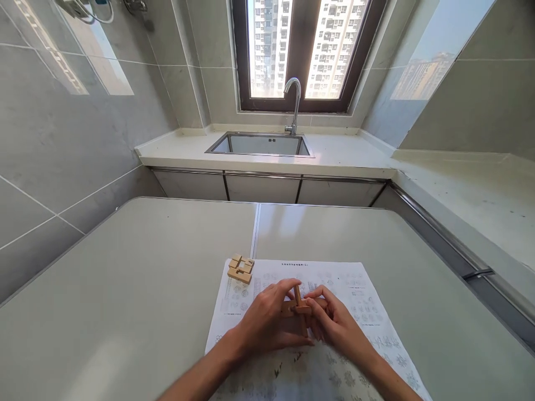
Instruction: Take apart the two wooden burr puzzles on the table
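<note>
Between my two hands are interlocked wooden puzzle pieces (301,309), with one bar standing upright and others crossing it. My left hand (267,314) is closed round them from the left, its thumb low and a finger at the top of the upright bar. From the right, my right hand (332,317) pinches the crossing bars. Below the hands lies a printed instruction sheet (334,273) with rows of small diagrams. Several more notched wooden pieces (241,268) rest together at the sheet's upper left corner. My fingers hide part of the held pieces.
The sheet lies on a pale table (125,289) with a seam down its middle. Beyond stand a counter (179,150) with a sink (259,146), a faucet (295,106) and a window (298,50). Another counter (472,189) runs along the right.
</note>
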A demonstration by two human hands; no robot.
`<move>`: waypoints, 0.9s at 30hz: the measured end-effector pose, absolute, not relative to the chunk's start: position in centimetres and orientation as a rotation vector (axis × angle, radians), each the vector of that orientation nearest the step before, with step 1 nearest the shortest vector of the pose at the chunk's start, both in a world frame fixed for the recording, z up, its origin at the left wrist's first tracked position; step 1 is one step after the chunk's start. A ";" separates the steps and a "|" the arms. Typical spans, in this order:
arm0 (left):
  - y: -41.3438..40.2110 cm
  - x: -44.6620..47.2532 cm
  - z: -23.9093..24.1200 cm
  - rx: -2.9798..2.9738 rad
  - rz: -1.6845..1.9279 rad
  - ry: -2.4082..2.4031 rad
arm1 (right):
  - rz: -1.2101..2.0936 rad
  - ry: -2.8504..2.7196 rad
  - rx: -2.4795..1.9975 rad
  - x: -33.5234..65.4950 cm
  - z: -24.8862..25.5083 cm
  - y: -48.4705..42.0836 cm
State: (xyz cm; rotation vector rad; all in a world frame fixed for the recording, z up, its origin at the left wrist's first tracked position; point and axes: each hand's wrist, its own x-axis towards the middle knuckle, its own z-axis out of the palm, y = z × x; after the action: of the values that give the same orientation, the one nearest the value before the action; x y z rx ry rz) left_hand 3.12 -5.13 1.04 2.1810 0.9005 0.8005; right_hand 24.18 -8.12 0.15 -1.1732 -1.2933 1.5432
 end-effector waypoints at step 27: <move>-4.1 1.9 2.7 1.724 1.043 1.006 | 1.410 -0.905 -1.117 24.5 -0.5 -7.0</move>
State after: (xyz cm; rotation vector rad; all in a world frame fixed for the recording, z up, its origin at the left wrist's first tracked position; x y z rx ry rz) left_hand 1.87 -4.05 2.75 1.7236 1.0056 1.0433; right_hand 24.50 -7.04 -0.48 -1.1168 -0.9047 1.4100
